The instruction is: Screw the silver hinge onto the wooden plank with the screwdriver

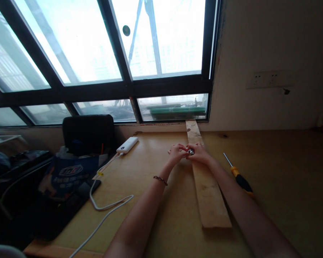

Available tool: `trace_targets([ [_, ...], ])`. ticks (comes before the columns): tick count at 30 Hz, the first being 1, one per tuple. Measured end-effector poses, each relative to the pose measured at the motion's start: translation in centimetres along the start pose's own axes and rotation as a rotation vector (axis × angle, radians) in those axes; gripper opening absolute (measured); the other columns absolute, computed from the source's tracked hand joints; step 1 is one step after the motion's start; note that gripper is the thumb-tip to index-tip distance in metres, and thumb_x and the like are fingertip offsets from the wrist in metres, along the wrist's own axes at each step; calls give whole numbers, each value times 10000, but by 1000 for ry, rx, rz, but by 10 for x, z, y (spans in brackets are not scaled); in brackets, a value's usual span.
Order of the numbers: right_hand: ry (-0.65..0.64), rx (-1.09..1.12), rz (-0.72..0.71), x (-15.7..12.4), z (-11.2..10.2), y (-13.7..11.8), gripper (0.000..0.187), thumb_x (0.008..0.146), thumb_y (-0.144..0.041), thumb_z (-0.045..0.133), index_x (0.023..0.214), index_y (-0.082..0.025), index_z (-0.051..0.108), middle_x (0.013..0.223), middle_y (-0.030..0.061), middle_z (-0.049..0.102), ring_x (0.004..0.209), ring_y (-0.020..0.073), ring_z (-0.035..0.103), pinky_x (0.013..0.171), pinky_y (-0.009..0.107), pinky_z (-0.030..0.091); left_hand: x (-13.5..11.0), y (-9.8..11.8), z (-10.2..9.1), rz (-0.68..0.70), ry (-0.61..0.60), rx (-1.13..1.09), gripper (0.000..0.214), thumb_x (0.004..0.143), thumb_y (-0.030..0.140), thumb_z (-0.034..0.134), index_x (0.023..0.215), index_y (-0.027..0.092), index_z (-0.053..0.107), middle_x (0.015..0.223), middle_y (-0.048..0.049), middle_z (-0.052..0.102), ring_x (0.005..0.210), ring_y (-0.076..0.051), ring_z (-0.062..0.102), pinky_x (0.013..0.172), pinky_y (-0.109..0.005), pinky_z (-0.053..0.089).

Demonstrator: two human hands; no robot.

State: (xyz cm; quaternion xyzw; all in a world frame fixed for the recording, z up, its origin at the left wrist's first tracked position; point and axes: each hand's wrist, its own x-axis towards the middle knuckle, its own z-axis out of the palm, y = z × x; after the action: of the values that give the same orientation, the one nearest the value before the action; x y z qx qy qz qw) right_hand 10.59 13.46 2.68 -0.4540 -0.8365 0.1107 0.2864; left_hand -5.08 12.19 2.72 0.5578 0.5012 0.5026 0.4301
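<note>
My left hand and my right hand meet over a long wooden plank on the table. Between their fingertips sits a small shiny metal piece, too small to name. The fingers of both hands are closed around it, and the right hand covers part of it. The plank runs from the window sill side toward me, passing beneath my hands. To the right of my right forearm lies a screwdriver with a yellow and black handle, its shaft pointing away from me.
A white power bank with a white cable lies on the left of the wooden table. A black chair with a blue bag stands beyond the left edge. Behind are the window and a wall socket.
</note>
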Motion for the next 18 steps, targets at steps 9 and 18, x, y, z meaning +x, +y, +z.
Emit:
trace_targets([
  [9, 17, -5, 8, 2, 3, 2, 408, 546, -393, 705, 925, -267, 619, 855, 14, 589, 870, 203, 460, 751, 299, 339, 14, -25, -4, -11, -113, -29, 246, 492, 282, 753, 662, 124, 672, 709, -44, 617, 647, -135, 556, 613, -249, 420],
  [18, 80, 27, 32, 1, 3, 0, 561, 500, -374, 721, 1000, -225, 517, 931, 35, 571, 861, 206, 474, 740, 306, 350, 9, -22, -10, -45, -204, -88, 318, 489, 274, 766, 747, 106, 687, 681, -54, 648, 618, -123, 569, 632, -251, 429],
])
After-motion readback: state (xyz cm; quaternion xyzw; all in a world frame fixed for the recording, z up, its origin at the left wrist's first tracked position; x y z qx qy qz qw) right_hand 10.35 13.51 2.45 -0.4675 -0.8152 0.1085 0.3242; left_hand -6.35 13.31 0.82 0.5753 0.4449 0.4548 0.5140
